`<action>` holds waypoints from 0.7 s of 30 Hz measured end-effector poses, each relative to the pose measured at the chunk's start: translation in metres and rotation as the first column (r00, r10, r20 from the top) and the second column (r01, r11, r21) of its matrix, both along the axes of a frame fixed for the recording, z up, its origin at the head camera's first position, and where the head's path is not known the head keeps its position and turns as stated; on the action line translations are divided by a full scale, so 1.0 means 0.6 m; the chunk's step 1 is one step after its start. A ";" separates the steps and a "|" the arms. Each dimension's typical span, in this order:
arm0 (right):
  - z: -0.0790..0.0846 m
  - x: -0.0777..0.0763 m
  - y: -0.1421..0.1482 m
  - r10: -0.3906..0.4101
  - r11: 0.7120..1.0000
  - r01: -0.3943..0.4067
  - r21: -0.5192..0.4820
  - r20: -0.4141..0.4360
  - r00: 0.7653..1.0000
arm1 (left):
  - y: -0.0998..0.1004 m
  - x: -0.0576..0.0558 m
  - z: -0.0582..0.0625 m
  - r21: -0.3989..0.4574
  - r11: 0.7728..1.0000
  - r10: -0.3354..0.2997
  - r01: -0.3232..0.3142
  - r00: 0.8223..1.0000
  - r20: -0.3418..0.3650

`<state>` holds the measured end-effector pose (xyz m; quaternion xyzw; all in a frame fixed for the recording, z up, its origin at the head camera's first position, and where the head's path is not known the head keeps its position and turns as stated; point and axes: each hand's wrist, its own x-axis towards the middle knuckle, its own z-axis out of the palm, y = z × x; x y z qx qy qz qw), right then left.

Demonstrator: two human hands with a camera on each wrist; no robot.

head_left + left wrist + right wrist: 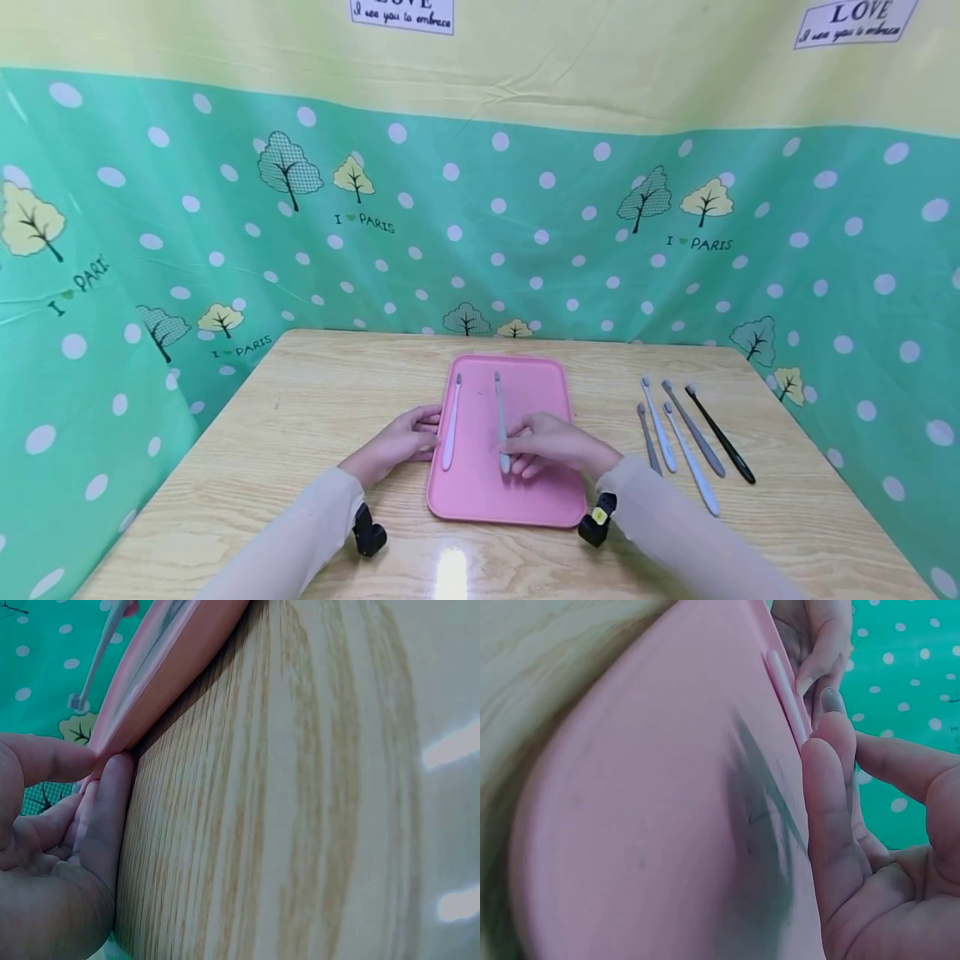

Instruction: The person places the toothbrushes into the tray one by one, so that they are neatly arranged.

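My left hand (408, 437) grips the left rim of a pink tray (510, 504); in the left wrist view its thumb and a finger pinch the tray's edge. Over the middle of the tray, my right hand (551, 446) pinches a grey-green toothbrush (501, 417) near its lower handle, with the bristle head pointing to the far side. The rounded handle end (831, 700) pokes out past the fingertips in the right wrist view. A white toothbrush (451, 429) with a grey head lies along the tray's left side, close to the left hand.
Several toothbrushes lie on the table right of the tray, among them a black one (720, 433), a light blue one (692, 458) and a grey one (693, 429). The wooden table (330, 400) ends at a green dotted cloth (420, 250) at the back and sides.
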<state>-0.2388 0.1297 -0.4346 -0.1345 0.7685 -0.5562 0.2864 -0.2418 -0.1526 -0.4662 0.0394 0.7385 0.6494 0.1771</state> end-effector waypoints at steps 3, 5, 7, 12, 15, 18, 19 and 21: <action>-0.001 0.000 -0.009 0.004 1.000 -0.004 0.000 0.003 1.000 | 0.000 0.000 -0.001 -0.005 1.000 0.000 0.000 1.000 0.002; -0.003 0.000 -0.014 0.009 1.000 -0.009 -0.002 0.005 1.000 | -0.001 -0.001 -0.001 -0.014 1.000 0.000 0.000 1.000 0.000; -0.004 0.000 -0.020 0.006 1.000 -0.006 -0.008 0.012 1.000 | -0.001 -0.002 -0.002 -0.019 1.000 0.004 -0.004 1.000 0.000; -0.014 -0.005 -0.034 -0.005 1.000 0.005 -0.010 0.032 0.999 | -0.002 -0.004 -0.005 -0.015 1.000 0.003 -0.003 1.000 -0.002; -0.018 -0.008 -0.040 -0.013 1.000 0.013 0.000 0.027 1.000 | -0.002 -0.003 -0.004 -0.014 1.000 0.002 -0.002 1.000 -0.001; -0.019 -0.009 -0.047 -0.019 1.000 0.019 0.006 0.027 0.999 | -0.001 -0.003 -0.001 -0.012 1.000 0.000 0.000 1.000 0.000; -0.019 -0.009 -0.049 -0.019 1.000 0.019 0.005 0.028 0.999 | -0.001 -0.003 0.000 -0.011 1.000 -0.002 0.002 1.000 0.000; -0.020 -0.011 -0.055 -0.018 1.000 0.017 0.008 0.027 0.999 | -0.001 -0.002 0.000 -0.007 1.000 -0.007 0.007 1.000 -0.002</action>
